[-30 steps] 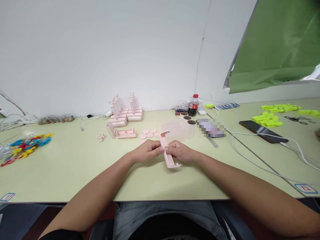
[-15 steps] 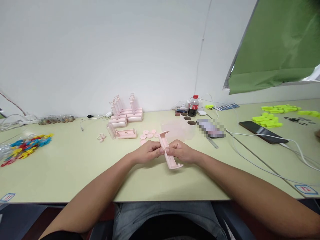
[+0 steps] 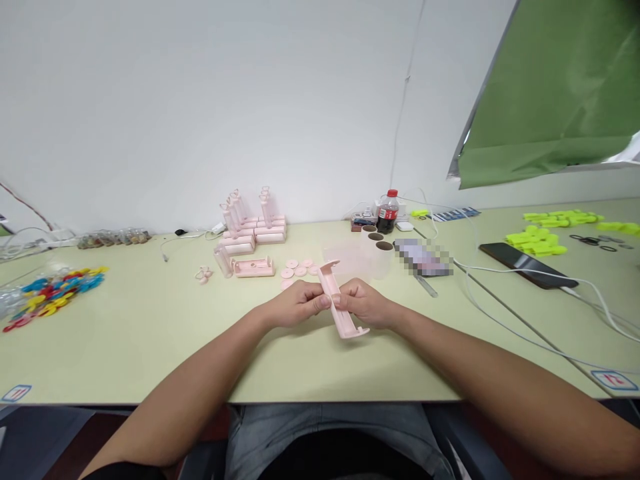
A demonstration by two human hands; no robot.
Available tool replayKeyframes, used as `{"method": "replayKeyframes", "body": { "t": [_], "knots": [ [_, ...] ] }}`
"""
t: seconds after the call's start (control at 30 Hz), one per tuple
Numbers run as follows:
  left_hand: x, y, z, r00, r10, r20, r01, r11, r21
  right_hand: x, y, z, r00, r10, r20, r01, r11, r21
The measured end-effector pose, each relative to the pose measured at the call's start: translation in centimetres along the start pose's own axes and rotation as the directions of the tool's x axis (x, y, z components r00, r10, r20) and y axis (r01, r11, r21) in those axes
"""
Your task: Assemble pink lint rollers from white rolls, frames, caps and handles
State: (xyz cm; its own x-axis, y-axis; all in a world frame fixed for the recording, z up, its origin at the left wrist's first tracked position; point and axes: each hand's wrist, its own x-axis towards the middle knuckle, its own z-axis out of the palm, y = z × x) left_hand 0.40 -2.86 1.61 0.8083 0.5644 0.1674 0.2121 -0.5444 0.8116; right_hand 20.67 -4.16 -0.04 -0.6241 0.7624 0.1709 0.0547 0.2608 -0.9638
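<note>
**Pink frame in hand, its channel empty**

Both hands meet over the near middle of the table (image 3: 150, 333). The left hand (image 3: 295, 305) and the right hand (image 3: 365, 303) each close a narrow fingertip grip on the middle of 1 long pink frame (image 3: 344, 319). It is held tilted, far end tab raised and near end tab low. I cannot tell whether the low end touches the table. The frame's channel looks empty: no roll, disc or tube sits in it.

Judging by the layout, the work is partly through. Near the wall a stack of pink units (image 3: 255, 232) stands built up, several with upright handles, which reads as finished output. Loose parts lie between that stack and the hands:
- a flat pink piece (image 3: 253, 267) with a clear tube (image 3: 223, 260) just beside it
- a cluster of pink discs (image 3: 299, 269)
- 3 rolls with brown cores (image 3: 383, 257) just behind the right hand

The held frame seems at an early stage, its fittings not yet added, and parts for at least 1 more unit remain.
</note>
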Motion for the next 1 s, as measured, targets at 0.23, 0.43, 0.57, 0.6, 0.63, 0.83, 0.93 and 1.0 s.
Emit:
{"method": "replayKeyframes", "body": {
  "t": [0.23, 0.43, 0.57, 0.6, 0.63, 0.83, 0.93, 1.0],
  "knots": [
    [0.04, 0.14, -0.03, 1.0, -0.003, -0.008, 0.003, 0.998, 0.056, 0.08, 0.21, -0.07, 1.0, -0.003, -0.015, 0.002, 1.0, -0.03],
    [0.0, 0.18, -0.12, 1.0, -0.003, -0.014, 0.004, 0.998, 0.067, 0.07, 0.5, -0.27, 0.999, -0.037, -0.004, 0.037, 0.999, -0.025],
    [-0.03, 0.17, -0.17, 1.0, -0.011, -0.024, 0.013, 0.997, 0.075, 0.07, 0.55, -0.31, 0.999, -0.032, 0.004, 0.032, 0.999, -0.025],
    [-0.04, 0.16, -0.18, 1.0, -0.012, -0.024, 0.013, 0.997, 0.075, 0.07, 0.54, -0.3, 1.0, -0.029, 0.005, 0.029, 0.999, -0.024],
    [-0.04, 0.15, -0.19, 1.0, -0.013, -0.023, 0.015, 0.997, 0.076, 0.08, 0.51, -0.29, 1.0, -0.027, 0.006, 0.027, 0.999, -0.023],
    [-0.03, 0.19, -0.24, 0.999, -0.008, -0.041, 0.012, 0.995, 0.103, -0.04, 0.21, -0.21, 1.0, -0.029, 0.008, 0.029, 0.999, -0.035],
    [-0.02, 0.24, -0.28, 0.998, 0.005, -0.057, 0.002, 0.993, 0.121, -0.09, 0.05, -0.19, 1.0, -0.026, 0.005, 0.026, 0.999, -0.041],
    [-0.02, 0.26, -0.31, 0.998, 0.011, -0.07, -0.001, 0.99, 0.141, -0.1, -0.04, -0.16, 1.0, -0.031, 0.007, 0.031, 0.999, -0.04]
  ]
}}
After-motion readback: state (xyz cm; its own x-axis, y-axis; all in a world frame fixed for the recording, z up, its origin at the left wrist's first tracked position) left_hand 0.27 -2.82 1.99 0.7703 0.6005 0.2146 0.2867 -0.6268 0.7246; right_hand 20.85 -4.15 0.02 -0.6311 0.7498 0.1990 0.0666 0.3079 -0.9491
